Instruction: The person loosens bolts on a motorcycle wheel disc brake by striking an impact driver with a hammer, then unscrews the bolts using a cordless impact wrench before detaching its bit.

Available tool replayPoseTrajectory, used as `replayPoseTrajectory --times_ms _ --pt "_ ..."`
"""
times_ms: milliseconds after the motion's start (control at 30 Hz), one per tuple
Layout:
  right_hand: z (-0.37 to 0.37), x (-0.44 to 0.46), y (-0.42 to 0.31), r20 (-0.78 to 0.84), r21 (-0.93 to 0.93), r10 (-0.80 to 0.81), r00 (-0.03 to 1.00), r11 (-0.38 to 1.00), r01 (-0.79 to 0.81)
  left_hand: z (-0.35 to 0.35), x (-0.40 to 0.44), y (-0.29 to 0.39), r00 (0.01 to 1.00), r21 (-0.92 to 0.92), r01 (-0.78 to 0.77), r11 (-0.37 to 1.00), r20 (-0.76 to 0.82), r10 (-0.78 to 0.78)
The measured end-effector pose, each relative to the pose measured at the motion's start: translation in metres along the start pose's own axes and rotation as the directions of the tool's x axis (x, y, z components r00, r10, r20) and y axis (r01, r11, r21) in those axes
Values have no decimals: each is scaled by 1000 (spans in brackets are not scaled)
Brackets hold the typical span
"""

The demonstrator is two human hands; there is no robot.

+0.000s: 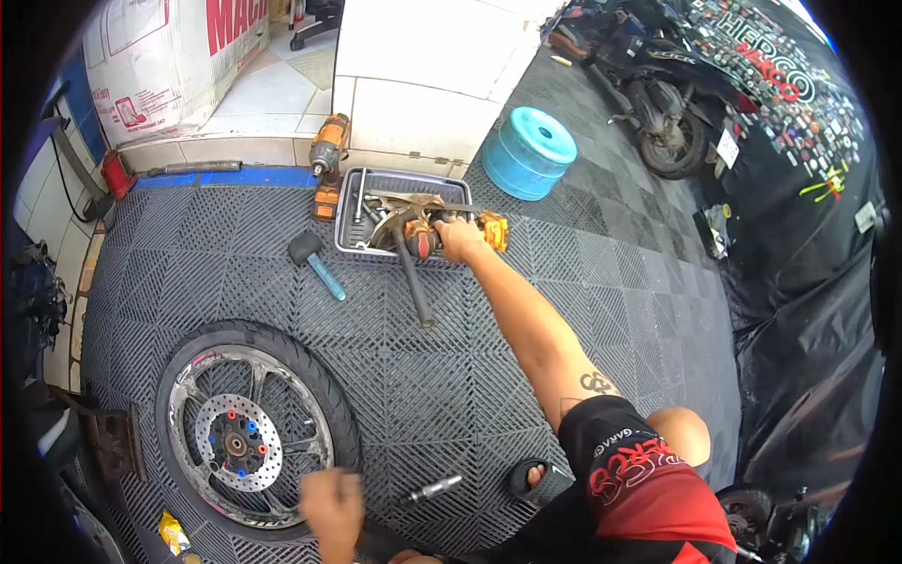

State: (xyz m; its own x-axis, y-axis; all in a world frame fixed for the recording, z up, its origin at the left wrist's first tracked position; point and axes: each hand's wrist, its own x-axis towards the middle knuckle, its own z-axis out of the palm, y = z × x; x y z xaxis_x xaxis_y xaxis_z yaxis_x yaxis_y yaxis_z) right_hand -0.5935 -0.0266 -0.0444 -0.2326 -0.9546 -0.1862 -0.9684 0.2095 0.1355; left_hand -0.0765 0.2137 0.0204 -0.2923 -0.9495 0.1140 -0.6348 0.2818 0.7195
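Observation:
My right hand [460, 240] reaches into the grey plastic tray [346, 242] and is closed round the handle of an orange cordless power tool [422, 241]. The tool's battery end [493, 231] sticks out past the tray's right side. A hammer [413, 280] leans out over the tray's front edge, among wrenches and other hand tools. My left hand [331, 508] is by the lower right rim of a motorcycle wheel [315, 362], which lies flat with its brake disc [268, 442] up. Motion smears its fingers, and whether it touches the tyre is unclear.
A blue-handled mallet [324, 273] and a metal cylindrical part [432, 490] lie on the ribbed floor mat. Another orange cordless tool [329, 155] stands left of the tray. A blue water jug [529, 155] stands beyond it; a parked motorcycle [672, 117] is at the back right.

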Motion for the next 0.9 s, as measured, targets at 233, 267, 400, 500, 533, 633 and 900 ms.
replayPoseTrajectory --times_ms 233,267,400,500,533,633,900 --pt "-32 -16 -7 150 -3 13 989 1000 -13 -46 32 -97 591 87 360 929 -792 -154" --pt "-41 -24 -9 173 37 18 985 999 -25 -47 42 -105 565 38 360 932 -804 -185" --pt "-54 -44 -3 170 214 33 985 974 -69 -43 70 -179 741 -453 155 878 -534 -407" --pt "-70 -80 0 55 380 -38 998 925 14 -37 87 -186 653 -580 -8 815 -620 -434" --pt "-71 -93 3 -21 448 -66 998 891 69 -36 86 -188 633 -568 10 823 -634 -445" --pt "-93 -129 3 4 598 -114 993 796 89 -23 77 -189 662 -237 51 970 -719 -211" --pt "-204 -217 -53 150 986 -97 984 -55 -155 -37 70 -192 754 -81 151 985 -635 -168"
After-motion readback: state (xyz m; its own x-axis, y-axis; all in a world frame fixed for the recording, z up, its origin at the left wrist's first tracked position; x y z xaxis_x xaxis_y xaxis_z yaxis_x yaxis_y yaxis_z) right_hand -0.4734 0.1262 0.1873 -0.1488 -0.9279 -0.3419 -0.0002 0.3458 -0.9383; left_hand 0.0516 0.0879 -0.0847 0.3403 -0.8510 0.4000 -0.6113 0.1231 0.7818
